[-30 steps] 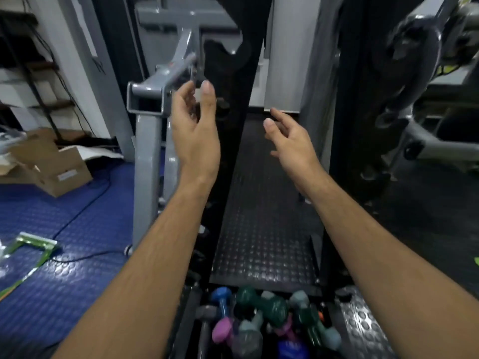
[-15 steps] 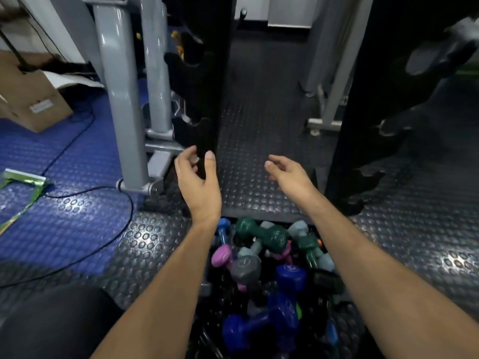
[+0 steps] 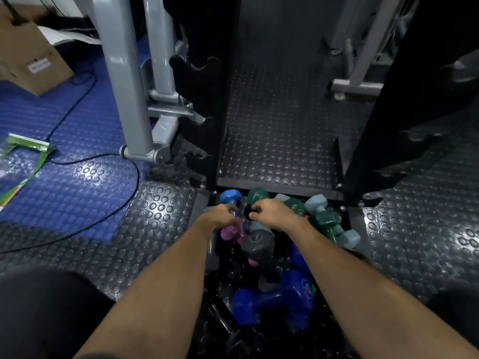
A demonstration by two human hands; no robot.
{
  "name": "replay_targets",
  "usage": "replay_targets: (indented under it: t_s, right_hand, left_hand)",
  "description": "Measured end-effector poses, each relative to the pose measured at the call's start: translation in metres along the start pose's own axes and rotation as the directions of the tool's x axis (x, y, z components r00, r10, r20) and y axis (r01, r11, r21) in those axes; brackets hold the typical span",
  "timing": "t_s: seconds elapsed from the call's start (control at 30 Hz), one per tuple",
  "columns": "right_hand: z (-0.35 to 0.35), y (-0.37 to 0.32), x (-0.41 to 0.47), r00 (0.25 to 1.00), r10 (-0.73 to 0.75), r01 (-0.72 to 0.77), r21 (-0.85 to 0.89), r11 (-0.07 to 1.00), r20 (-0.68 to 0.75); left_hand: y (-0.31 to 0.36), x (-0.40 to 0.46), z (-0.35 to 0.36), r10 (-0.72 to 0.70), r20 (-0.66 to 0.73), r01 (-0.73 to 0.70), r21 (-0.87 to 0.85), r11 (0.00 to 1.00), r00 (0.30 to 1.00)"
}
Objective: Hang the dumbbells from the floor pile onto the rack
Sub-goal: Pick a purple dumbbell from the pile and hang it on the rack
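A pile of coloured dumbbells [image 3: 272, 294] lies on the floor at the foot of the black rack [image 3: 204, 81], between its two uprights. My left hand [image 3: 217, 217] is down in the pile, fingers curled round the handle of a light blue dumbbell [image 3: 230, 196], just above a pink dumbbell [image 3: 229, 233]. My right hand [image 3: 272, 212] is beside it, fingers curled over the handle of a dark green dumbbell [image 3: 256, 195]. A grey dumbbell [image 3: 259, 242] lies between my forearms. The hooks on the left upright hold nothing; the right upright [image 3: 383, 130] is dark.
A grey machine frame [image 3: 124, 86] stands left of the rack on the blue mat. A black cable [image 3: 103, 159], a green packet [image 3: 28, 149] and a cardboard box [image 3: 31, 60] lie further left. More grey frame legs [image 3: 357, 86] are behind, on the right. My knees [image 3: 39, 312] are at the bottom corners.
My view dropped from the rack top to the floor. Both hands came down from chest height into the pile and closed on dumbbell handles.
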State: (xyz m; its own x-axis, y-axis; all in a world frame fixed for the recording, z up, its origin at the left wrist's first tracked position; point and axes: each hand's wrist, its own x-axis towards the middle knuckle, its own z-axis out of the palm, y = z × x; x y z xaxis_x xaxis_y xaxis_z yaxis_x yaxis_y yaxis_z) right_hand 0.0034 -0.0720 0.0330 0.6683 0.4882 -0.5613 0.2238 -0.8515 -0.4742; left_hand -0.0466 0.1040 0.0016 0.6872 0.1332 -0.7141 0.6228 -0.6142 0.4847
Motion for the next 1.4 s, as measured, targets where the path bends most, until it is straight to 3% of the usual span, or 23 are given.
replay_targets:
  t_s: [0.1, 0.2, 0.33, 0.5, 0.6, 0.93, 1.1, 1.23, 1.4]
  right_hand:
    - [0.009, 0.006, 0.007, 0.986, -0.025, 0.039, -0.083, 0.996, 0.162]
    - [0.018, 0.008, 0.009, 0.940, -0.017, 0.065, -0.132, 0.989, 0.340]
    - [0.033, 0.020, 0.016, 0.927, 0.001, 0.074, -0.186, 0.980, 0.376]
    - [0.027, 0.029, 0.011, 0.936, -0.053, 0.064, -0.019, 0.998, 0.349]
    - [0.029, 0.039, 0.007, 0.966, -0.044, 0.030, 0.058, 0.998, 0.254]
    - [0.035, 0.034, 0.007, 0.994, -0.017, 0.011, 0.062, 0.998, 0.106]
    - [0.031, 0.031, 0.009, 0.993, -0.013, 0.011, 0.019, 1.000, 0.118]
    - [0.030, 0.027, 0.006, 0.990, 0.014, -0.018, 0.027, 0.999, 0.137]
    - [0.029, 0.017, 0.000, 0.986, -0.048, 0.050, -0.006, 0.999, 0.160]
  left_hand:
    - [-0.002, 0.006, 0.001, 0.009, -0.001, -0.009, 0.245, 0.970, 1.000]
    - [0.000, 0.008, 0.006, 0.023, 0.008, -0.024, 0.491, 0.871, 1.000]
    - [-0.011, 0.006, 0.021, 0.135, 0.024, -0.133, 0.398, 0.908, 0.991]
    - [-0.013, -0.007, 0.025, 0.179, 0.051, -0.185, 0.379, 0.907, 0.983]
    - [-0.002, -0.019, 0.028, 0.168, 0.040, -0.171, 0.375, 0.911, 0.985]
    - [0.021, -0.030, 0.042, 0.071, 0.028, -0.076, 0.460, 0.885, 0.997]
    - [0.034, -0.046, 0.026, -0.129, 0.193, 0.049, 0.371, 0.928, 0.973]
    - [0.032, -0.065, -0.020, -0.258, 0.281, 0.130, 0.404, 0.905, 0.924]
    - [0.017, -0.083, -0.053, -0.220, 0.235, 0.136, 0.326, 0.936, 0.947]
